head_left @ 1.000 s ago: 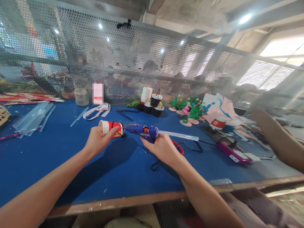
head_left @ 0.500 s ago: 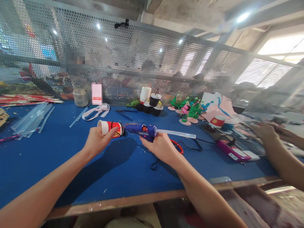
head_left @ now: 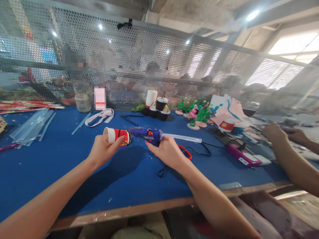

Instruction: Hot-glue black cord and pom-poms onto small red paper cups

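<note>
My left hand is wrapped round a red and white paper cup, which lies on its side in the air with its open rim to the left. A black band circles the cup's base end. My right hand grips a blue hot glue gun; its nozzle points left, close to the cup's dark end. Whether nozzle and cup touch I cannot tell. From the back of the gun a clear glue stick sticks out to the right.
Clear glue sticks lie left. Pliers, small black-and-white buckets and green craft figures stand along the back, before a mesh screen. A purple power strip lies right, near another person's hands.
The cup has turned slightly, so more of its red side shows near the gun's nozzle. My right hand and the glue gun have barely shifted. The whole view has drifted slightly.
</note>
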Motion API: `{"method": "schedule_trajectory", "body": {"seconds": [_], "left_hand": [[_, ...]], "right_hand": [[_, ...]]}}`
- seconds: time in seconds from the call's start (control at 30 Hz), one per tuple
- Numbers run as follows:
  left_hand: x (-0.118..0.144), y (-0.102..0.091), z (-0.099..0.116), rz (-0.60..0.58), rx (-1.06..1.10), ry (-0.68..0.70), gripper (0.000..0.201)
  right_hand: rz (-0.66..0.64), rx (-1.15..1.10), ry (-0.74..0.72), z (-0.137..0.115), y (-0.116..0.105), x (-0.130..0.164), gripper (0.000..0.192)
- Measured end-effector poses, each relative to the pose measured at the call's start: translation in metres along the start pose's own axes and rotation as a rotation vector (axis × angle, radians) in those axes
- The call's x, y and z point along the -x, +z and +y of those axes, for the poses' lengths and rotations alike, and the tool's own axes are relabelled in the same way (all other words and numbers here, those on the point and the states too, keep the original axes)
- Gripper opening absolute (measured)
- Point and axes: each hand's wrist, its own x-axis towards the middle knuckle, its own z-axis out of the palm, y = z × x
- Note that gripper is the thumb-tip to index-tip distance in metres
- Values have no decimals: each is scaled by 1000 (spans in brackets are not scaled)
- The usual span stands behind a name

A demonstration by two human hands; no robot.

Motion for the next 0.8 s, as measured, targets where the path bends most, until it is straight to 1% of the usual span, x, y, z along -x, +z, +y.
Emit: {"method": "schedule_trajectory", "body": {"seconds": [0.13,0.33,0.47,0.53,0.67,0.8], "left_hand": [[0,0,1,-5,1,-15,33],[-2,0,-3,30,39,-22,34],[-2,0,-3,17,45,-16,33],[-2,1,-3,13,59,-23,32],[-3,0,-3,33,93,-80,34],[-4,1,-2,45,121,-143,34]], "right_hand": [[-17,15,37,0,-1,0,16],[-39,-6,11,0,-2,3,16],[-34,-7,29,1,-3,3,14],[-34,-11,12,1,-3,4,13],[-30,-11,-21,0,-4,5,13],[-16,-8,-19,-1,-4,7,13]]}}
